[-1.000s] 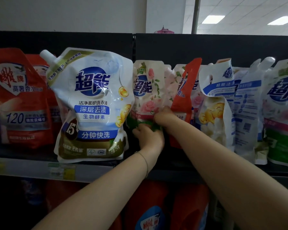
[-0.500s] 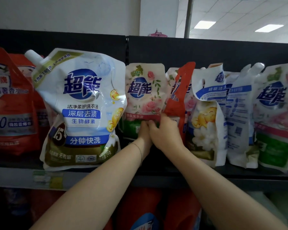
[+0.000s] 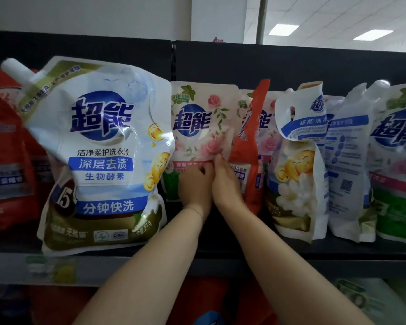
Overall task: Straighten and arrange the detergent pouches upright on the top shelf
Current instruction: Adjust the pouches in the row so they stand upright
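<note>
A pink rose-printed detergent pouch [image 3: 203, 118] stands upright at the middle of the top shelf [image 3: 244, 248]. My left hand [image 3: 195, 187] grips its lower front, and my right hand [image 3: 226, 181] presses its lower right edge, fingers touching the pouch. A big white pouch [image 3: 103, 156] with a spout leans at its left. To the right, a red pouch [image 3: 252, 148] stands edge-on, followed by a white pouch with a folded-over top [image 3: 298, 165] and a white-blue pouch [image 3: 348, 165].
Red pouches [image 3: 7, 160] fill the shelf's left end and a green-bottomed pouch [image 3: 396, 160] the right end. A black back panel [image 3: 244, 64] runs behind the row. Price tags [image 3: 49, 268] sit on the shelf's front rail. More red packs show on the shelf below.
The pink rose pouch has come upright and been turned to face forward. Both hands rose from its bottom edge to its lower front, now side by side.
</note>
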Demonstrator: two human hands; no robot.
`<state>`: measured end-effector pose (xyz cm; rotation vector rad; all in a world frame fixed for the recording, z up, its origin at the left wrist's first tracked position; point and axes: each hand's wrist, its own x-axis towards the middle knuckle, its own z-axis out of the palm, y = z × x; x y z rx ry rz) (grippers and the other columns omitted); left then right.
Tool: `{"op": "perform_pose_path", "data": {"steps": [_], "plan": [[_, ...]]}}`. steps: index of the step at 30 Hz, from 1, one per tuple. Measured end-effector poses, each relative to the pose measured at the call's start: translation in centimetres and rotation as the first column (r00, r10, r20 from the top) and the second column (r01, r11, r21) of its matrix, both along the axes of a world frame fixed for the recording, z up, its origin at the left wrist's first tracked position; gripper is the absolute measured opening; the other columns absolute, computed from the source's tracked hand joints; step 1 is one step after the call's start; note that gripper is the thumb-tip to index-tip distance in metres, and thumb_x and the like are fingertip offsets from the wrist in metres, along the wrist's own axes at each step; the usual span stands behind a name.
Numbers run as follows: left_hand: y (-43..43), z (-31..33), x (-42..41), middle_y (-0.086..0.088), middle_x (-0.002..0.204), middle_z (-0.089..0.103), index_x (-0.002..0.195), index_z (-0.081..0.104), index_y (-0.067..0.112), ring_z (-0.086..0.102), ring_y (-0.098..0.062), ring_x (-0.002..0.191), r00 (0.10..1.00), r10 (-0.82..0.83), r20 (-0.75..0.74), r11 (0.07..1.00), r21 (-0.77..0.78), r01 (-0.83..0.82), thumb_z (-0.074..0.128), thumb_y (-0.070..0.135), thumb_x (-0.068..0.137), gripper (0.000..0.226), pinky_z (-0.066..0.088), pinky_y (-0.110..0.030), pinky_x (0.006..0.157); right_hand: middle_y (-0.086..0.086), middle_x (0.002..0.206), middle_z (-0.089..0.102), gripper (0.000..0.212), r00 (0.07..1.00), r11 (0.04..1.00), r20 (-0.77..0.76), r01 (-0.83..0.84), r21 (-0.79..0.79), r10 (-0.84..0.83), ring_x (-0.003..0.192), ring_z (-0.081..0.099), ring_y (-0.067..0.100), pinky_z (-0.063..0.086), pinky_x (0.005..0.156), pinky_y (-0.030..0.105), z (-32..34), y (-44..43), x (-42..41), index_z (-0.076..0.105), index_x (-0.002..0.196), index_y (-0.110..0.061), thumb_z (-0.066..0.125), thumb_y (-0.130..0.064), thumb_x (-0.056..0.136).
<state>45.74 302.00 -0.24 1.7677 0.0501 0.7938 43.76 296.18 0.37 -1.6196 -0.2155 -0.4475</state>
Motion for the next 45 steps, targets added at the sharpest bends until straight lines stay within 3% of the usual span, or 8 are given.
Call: {"op": "perform_pose_path", "data": {"steps": [8, 18, 23, 27, 31, 35, 41, 45], "plan": [[1.3, -0.2, 0.1, 0.002, 0.072, 0.054, 0.08, 0.057, 0.012, 0.052, -0.021, 0.073, 0.986, 0.163, -0.036, 0.977, -0.132, -0.166, 0.046, 0.025, 0.092, 0.021, 0.034, -0.026, 0.063, 0.005, 0.104, 0.059, 0.024, 0.998, 0.998, -0.004, 0.057, -0.037, -0.057, 0.095, 0.053, 0.017, 0.033, 0.08, 0.023, -0.7, 1.1, 0.7, 0.05, 0.09, -0.015, 0.043, -0.037, 0.1], [1.5, -0.9, 2.4, -0.004, 0.095, 0.059, 0.098, 0.057, 0.01, 0.057, -0.025, 0.094, 0.992, -0.123, -0.042, 0.981, -0.159, 0.115, 0.041, 0.021, 0.097, 0.02, 0.037, -0.025, 0.077, 0.006, 0.123, 0.055, 0.038, 0.999, 0.988, -0.02, -0.047, -0.147, 0.044, 0.109, 0.051, 0.014, 0.034, 0.09, 0.023, -0.9, 1.0, 0.0, 0.055, 0.125, -0.015, 0.032, -0.036, 0.103], [1.4, -0.7, 0.9, -0.001, 0.084, 0.059, 0.09, 0.057, 0.012, 0.054, -0.019, 0.082, 0.994, -0.112, -0.017, 0.979, -0.174, 0.107, 0.042, 0.02, 0.095, 0.018, 0.036, -0.026, 0.071, -0.003, 0.085, 0.061, 0.031, 0.997, 0.967, 0.066, 0.056, -0.249, -0.041, 0.079, 0.056, 0.01, 0.039, 0.073, 0.022, -1.5, 0.2, -1.5, 0.065, 0.091, -0.013, 0.04, -0.028, 0.101], [1.1, -0.7, -0.2, 0.0, 0.074, 0.054, 0.083, 0.054, 0.01, 0.052, -0.019, 0.073, 1.0, -0.011, 0.006, 1.0, -0.028, 0.011, 0.04, 0.025, 0.097, 0.024, 0.033, -0.027, 0.061, 0.0, 0.061, 0.057, 0.034, 0.938, 0.811, 0.184, 0.346, -0.471, -0.293, 0.055, 0.054, 0.014, 0.038, 0.05, 0.027, -2.0, -2.4, -3.0, 0.053, 0.062, -0.015, 0.05, -0.027, 0.094], [0.6, -1.3, -0.5, -0.008, 0.074, 0.059, 0.079, 0.056, 0.006, 0.057, -0.027, 0.071, 0.992, -0.093, 0.087, 0.972, 0.223, 0.071, 0.044, 0.023, 0.096, 0.027, 0.045, -0.034, 0.065, 0.003, 0.076, 0.062, 0.028, 0.863, 0.44, 0.296, 0.471, -0.765, -0.41, 0.065, 0.059, 0.018, 0.044, 0.053, 0.026, -2.7, -4.2, -4.7, 0.055, 0.075, -0.014, 0.045, -0.028, 0.097], [-0.2, -1.4, -1.2, -0.009, 0.077, 0.063, 0.08, 0.059, 0.011, 0.059, -0.028, 0.072, 0.987, -0.161, 0.031, 0.928, 0.347, 0.14, 0.048, 0.022, 0.093, 0.02, 0.049, -0.036, 0.066, 0.01, 0.097, 0.065, 0.025, 0.858, 0.441, 0.159, 0.4, -0.803, -0.488, 0.085, 0.064, 0.024, 0.045, 0.061, 0.027, -1.8, -5.0, -4.3, 0.059, 0.096, -0.007, 0.047, -0.029, 0.098], [-0.8, -1.1, -1.1, -0.014, 0.104, 0.064, 0.083, 0.052, 0.019, 0.062, -0.032, 0.097, 0.885, -0.357, -0.298, 0.933, -0.069, 0.353, 0.052, 0.022, 0.091, 0.009, 0.05, -0.041, 0.087, 0.012, 0.107, 0.062, 0.019, 0.898, 0.475, 0.045, 0.274, -0.836, -0.438, 0.094, 0.062, 0.026, 0.049, 0.073, 0.031, -1.0, -4.9, -5.5, 0.058, 0.105, -0.006, 0.051, -0.021, 0.095], [-0.4, -0.5, -2.0, -0.01, 0.1, 0.069, 0.087, 0.067, 0.019, 0.063, -0.027, 0.095, 0.851, -0.478, -0.219, 0.872, -0.236, 0.429, 0.046, 0.029, 0.092, 0.024, 0.049, -0.038, 0.094, 0.004, 0.076, 0.065, 0.029, 0.959, 0.573, 0.071, 0.222, -0.789, -0.273, 0.068, 0.062, 0.022, 0.054, 0.061, 0.032, -0.7, -6.1, -7.9, 0.061, 0.073, -0.011, 0.058, -0.035, 0.089]]}}
